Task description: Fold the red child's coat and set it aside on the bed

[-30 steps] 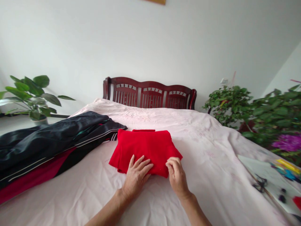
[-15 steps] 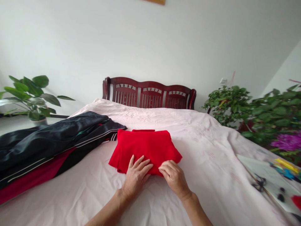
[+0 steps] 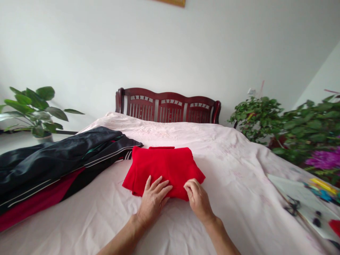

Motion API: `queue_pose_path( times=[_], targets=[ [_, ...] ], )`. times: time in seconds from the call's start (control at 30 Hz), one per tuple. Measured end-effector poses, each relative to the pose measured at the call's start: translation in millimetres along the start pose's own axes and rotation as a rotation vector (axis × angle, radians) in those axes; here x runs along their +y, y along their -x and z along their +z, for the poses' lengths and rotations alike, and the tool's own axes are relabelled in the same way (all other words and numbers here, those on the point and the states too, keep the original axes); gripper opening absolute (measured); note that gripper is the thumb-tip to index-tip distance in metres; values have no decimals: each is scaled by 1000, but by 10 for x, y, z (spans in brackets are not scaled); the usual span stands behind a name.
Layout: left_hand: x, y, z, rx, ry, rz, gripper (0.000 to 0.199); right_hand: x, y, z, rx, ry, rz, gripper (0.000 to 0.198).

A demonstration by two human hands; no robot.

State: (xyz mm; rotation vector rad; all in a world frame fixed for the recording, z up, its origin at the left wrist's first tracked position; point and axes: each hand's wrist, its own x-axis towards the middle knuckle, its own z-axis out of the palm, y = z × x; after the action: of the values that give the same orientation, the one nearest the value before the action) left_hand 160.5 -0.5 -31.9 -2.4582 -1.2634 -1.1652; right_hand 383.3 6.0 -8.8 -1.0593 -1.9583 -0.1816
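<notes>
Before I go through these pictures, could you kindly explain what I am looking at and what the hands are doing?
There is no machine here: these are a person's bare hands, the left hand and the right hand. The view comes from a camera worn on the head, facing forward and down. In front is a bed with a pale sheet. On it lie a folded red cloth and, to the left, dark clothes. The left hand rests spread on the cloth. The right hand's fingers are bunched at its near edge; whether they pinch it is unclear.
</notes>
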Motion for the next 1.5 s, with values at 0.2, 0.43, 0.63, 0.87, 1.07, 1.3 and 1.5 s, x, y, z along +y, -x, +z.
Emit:
queue_pose_path(
  times=[0.2,0.43,0.63,0.87,1.07,1.3,1.5],
  targets=[
    [7,2,-3,-23,-3,-7,34,-15,-14,-83,-108,-49,-98,11],
    [17,7,3,-20,10,-18,33,-65,-71,-141,-178,-5,-144,9],
    [15,3,0,-31,7,-24,33,-168,-79,-123,-244,112,-132,16],
    [24,4,-12,-47,5,-36,34,-186,-52,-58,-175,116,-71,20],
    [3,10,11,-27,18,-19,34,-111,-19,-15,-61,50,-15,18],
    [-5,20,-1,-64,28,-22,38,15,48,13,-26,-6,105,13],
    [-14,73,-39,-144,-8,-22,51,125,102,-4,-38,-26,436,32]
  ],
)
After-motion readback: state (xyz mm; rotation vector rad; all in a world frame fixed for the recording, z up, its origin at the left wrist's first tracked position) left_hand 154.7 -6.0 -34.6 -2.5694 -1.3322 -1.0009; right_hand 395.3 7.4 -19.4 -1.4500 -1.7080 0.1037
